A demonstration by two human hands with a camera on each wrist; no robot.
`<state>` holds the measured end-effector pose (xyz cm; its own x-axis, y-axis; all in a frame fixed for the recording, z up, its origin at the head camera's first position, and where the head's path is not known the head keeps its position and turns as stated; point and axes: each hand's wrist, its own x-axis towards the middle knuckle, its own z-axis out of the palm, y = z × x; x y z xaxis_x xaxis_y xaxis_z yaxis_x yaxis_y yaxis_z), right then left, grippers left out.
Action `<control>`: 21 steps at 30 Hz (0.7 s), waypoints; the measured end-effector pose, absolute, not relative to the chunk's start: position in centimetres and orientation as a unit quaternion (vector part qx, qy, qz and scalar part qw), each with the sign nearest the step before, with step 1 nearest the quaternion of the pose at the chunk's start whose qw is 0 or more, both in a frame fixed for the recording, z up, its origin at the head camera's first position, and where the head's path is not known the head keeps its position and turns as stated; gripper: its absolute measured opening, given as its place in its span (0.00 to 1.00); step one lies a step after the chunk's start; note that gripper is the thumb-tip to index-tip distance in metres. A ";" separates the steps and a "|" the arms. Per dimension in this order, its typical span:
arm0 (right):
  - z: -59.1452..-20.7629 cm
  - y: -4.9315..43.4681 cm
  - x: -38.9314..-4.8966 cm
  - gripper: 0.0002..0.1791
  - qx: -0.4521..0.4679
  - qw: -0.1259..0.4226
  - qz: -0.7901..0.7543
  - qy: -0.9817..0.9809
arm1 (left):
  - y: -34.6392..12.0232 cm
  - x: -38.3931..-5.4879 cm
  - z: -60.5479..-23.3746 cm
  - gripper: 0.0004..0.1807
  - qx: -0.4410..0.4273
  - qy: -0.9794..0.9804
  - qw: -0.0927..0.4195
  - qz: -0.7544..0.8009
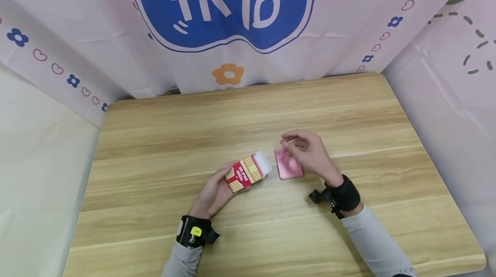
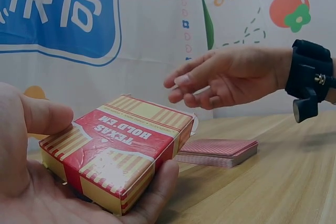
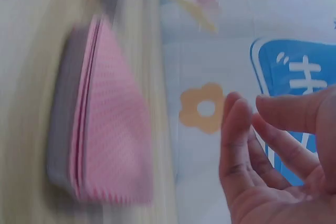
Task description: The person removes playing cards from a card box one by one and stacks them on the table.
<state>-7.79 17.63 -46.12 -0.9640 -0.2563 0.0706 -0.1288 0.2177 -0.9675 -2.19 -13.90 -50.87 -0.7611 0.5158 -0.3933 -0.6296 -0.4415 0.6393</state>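
My left hand [image 1: 213, 193] grips a red and yellow striped playing-card box [image 1: 243, 175] marked "TEXAS HOLD'EM", thumb along one side and fingers under and around the other. At its far end a white flap [image 1: 262, 162] sticks out toward the cards. A squared stack of playing cards [image 1: 289, 166], pink patterned backs up, lies on the table just right of the box. Over the stack hovers my right hand [image 1: 313, 156], its fingers loosely bent and holding nothing. In the right wrist view, a gap shows between the thumb and fingertips, beside the stack [image 3: 118, 129].
The wood-grain table [image 1: 174, 139] runs back to a white printed cloth [image 1: 329, 53] with a blue sign. Cloth also hangs along the left and right sides. Each wrist wears a black strap [image 1: 345, 193] with a small camera.
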 end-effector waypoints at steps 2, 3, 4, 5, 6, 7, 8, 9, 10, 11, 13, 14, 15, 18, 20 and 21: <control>-46.1 17.1 -7.5 0.14 -0.135 0.056 -0.628 0.764 | -13.9 -2.2 -50.8 0.31 -0.069 0.405 0.339 0.846; -46.1 16.9 -7.4 0.14 -0.140 0.061 -0.633 0.759 | -13.9 -2.2 -50.8 0.31 -0.069 0.405 0.339 0.846; -46.0 16.6 -7.2 0.14 -0.145 0.066 -0.637 0.754 | -13.9 -2.2 -50.8 0.31 -0.069 0.406 0.339 0.846; -46.0 16.4 -7.1 0.14 -0.148 0.073 -0.642 0.749 | -13.9 -2.2 -50.8 0.31 -0.070 0.406 0.339 0.846; -46.0 16.1 -6.9 0.14 -0.152 0.080 -0.645 0.744 | -13.9 -2.2 -50.8 0.32 -0.072 0.407 0.339 0.845; -46.0 15.9 -6.8 0.13 -0.155 0.087 -0.647 0.741 | -13.9 -2.2 -50.8 0.32 -0.073 0.408 0.339 0.844; -45.9 15.7 -6.6 0.13 -0.157 0.094 -0.650 0.738 | -13.9 -2.2 -50.8 0.32 -0.075 0.410 0.339 0.843; -45.9 15.5 -6.5 0.13 -0.159 0.100 -0.650 0.736 | -13.9 -2.2 -50.8 0.32 -0.076 0.411 0.340 0.843; -45.9 15.3 -6.3 0.14 -0.160 0.107 -0.651 0.734 | -13.9 -2.2 -50.8 0.32 -0.077 0.412 0.339 0.842; -46.0 15.1 -6.2 0.14 -0.160 0.113 -0.649 0.735 | -13.9 -2.2 -50.8 0.32 -0.077 0.413 0.339 0.842; -46.0 14.8 -6.0 0.14 -0.159 0.129 -0.644 0.737 | -13.9 -2.2 -50.8 0.32 -0.077 0.413 0.340 0.842; -46.1 14.7 -5.9 0.15 -0.159 0.137 -0.641 0.738 | -13.9 -2.2 -50.8 0.31 -0.076 0.413 0.340 0.842; -46.2 14.6 -5.8 0.15 -0.157 0.143 -0.637 0.741 | -13.9 -2.2 -50.8 0.31 -0.075 0.413 0.340 0.842; -46.4 14.3 -5.7 0.16 -0.158 0.154 -0.625 0.749 | -13.9 -2.2 -50.8 0.32 -0.076 0.414 0.341 0.841; -46.7 14.0 -5.6 0.15 -0.164 0.151 -0.617 0.755 | -14.0 -2.2 -50.8 0.32 -0.076 0.415 0.342 0.840; -46.8 13.9 -5.6 0.15 -0.169 0.149 -0.612 0.758 | -14.0 -2.2 -50.8 0.32 -0.075 0.415 0.343 0.840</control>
